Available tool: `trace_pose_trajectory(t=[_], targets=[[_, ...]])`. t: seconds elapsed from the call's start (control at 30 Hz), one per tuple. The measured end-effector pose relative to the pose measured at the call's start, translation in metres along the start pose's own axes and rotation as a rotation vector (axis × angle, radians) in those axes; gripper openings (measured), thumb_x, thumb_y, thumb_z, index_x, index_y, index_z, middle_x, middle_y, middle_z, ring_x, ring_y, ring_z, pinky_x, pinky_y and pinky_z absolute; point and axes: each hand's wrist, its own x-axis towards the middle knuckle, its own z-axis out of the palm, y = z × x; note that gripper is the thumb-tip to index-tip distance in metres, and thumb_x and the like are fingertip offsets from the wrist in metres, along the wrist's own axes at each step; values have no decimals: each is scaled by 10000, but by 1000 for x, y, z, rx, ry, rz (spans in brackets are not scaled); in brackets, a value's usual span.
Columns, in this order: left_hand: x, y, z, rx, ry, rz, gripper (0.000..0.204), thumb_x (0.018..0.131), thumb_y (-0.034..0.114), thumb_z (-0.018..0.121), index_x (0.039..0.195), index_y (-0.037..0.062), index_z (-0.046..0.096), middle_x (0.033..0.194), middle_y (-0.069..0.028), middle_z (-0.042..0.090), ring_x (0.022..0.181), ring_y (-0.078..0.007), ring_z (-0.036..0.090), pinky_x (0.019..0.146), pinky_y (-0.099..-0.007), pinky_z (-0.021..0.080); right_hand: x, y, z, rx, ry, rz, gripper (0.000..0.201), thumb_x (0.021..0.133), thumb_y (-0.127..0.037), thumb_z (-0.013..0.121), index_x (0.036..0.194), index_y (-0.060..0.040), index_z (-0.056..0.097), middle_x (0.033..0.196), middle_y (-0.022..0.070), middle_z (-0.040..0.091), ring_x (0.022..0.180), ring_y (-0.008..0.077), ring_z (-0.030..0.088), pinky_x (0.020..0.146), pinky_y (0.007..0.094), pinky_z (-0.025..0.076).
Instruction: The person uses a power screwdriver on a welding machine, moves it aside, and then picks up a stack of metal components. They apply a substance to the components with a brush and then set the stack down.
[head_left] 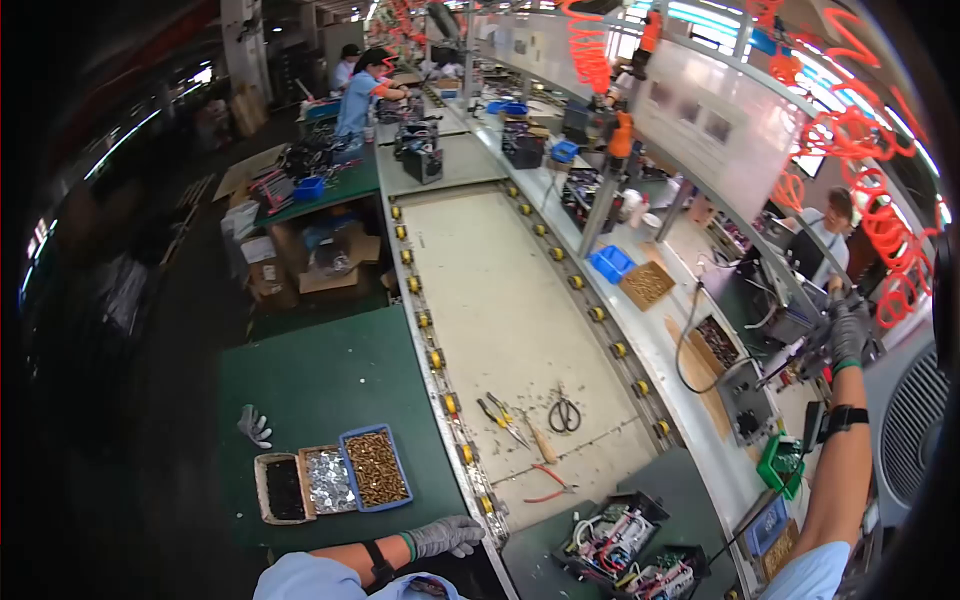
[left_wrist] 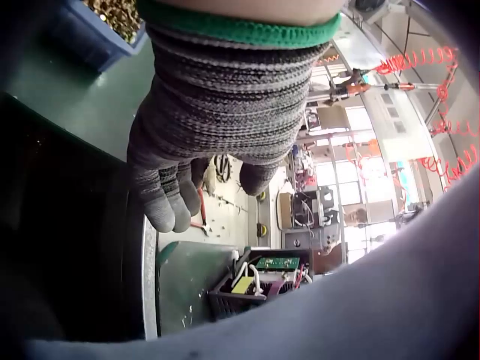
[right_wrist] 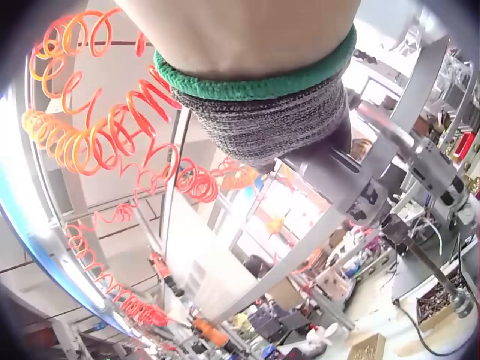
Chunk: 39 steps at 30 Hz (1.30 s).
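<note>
Blue sleeve (head_left: 815, 572) foremost; right hand (head_left: 847, 335) grips power driver (right_wrist: 337, 178), its shaft (right_wrist: 430, 262) slanting inward; left hand (head_left: 440, 538), fingers relaxed, well left of driver.

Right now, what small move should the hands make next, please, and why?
Probably lower the grey metal power driver toward the open black housings with wires: the right hand appears to hold it away from them, while the left hand, in a grey knit glove beside the green table, holds nothing and could steady one.
</note>
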Motion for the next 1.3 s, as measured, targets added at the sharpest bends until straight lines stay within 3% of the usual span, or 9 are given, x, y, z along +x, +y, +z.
trace_pose_trajectory(t=[0.27,0.33,0.43,0.53,0.77,0.93,1.1,1.23,1.3], targets=[[3,14,22,-88,-169,-9,512,1015,435,599,1272,-6,562,1024,-66,611,828,-142,636,739,-247,562,-10,32,43,-850,-52,-40,489,968,-503,553,1128,-66,704,1070,222,710,986,386,674,879,486,490],[21,29,44,-76,-315,-10,521,988,503,619,1196,28,570,932,-36,568,754,-117,579,709,-224,536,-42,22,39,-615,6,-282,460,975,-437,510,1232,-110,704,1116,224,707,1073,375,663,932,459,483],[39,49,89,5,-407,-131,659,914,626,659,1228,57,546,943,-34,555,795,-118,559,720,-259,527,-67,-20,14,-568,-252,-122,537,941,-480,571,1282,-75,662,1197,233,678,1115,394,636,970,486,465],[35,75,140,13,-319,-213,818,857,673,696,1330,35,501,1156,-65,554,987,-175,566,848,-441,553,-106,-50,-6,-486,-175,22,568,879,-432,689,1310,-69,622,1163,251,683,1112,377,650,985,474,476],[74,59,229,-112,-19,-198,743,773,569,835,1252,87,534,1126,-71,609,920,-198,595,750,-414,565,-322,-42,-115,-103,-472,-168,483,885,-354,739,1251,-69,603,1131,182,634,1042,364,617,889,459,515],[62,71,227,-43,-66,82,459,840,367,829,1193,132,654,1000,-9,686,852,-145,630,627,-315,578,-469,-32,-203,-8,-574,227,390,820,-225,782,1148,-59,651,1025,184,641,938,345,655,848,428,546],[139,122,138,371,-311,-67,336,847,346,818,1044,86,736,859,-10,701,689,-125,649,582,-265,548,-531,-36,-237,35,-720,357,424,808,-218,784,1179,-62,650,1068,178,640,988,352,647,878,438,539],[126,149,154,478,-30,-49,572,774,330,870,1205,48,622,852,-11,683,776,-143,658,585,-297,544,-526,-60,-198,-40,-899,94,499,811,-277,786,1247,-91,627,1162,174,616,1090,350,611,945,445,510],[122,119,171,383,303,295,823,704,268,919,1296,-46,441,1039,-134,660,802,-191,666,622,-342,567,-515,-63,-159,-120,-980,-40,588,801,-299,783,1317,-106,577,1252,151,583,1226,340,542,1054,463,433]])
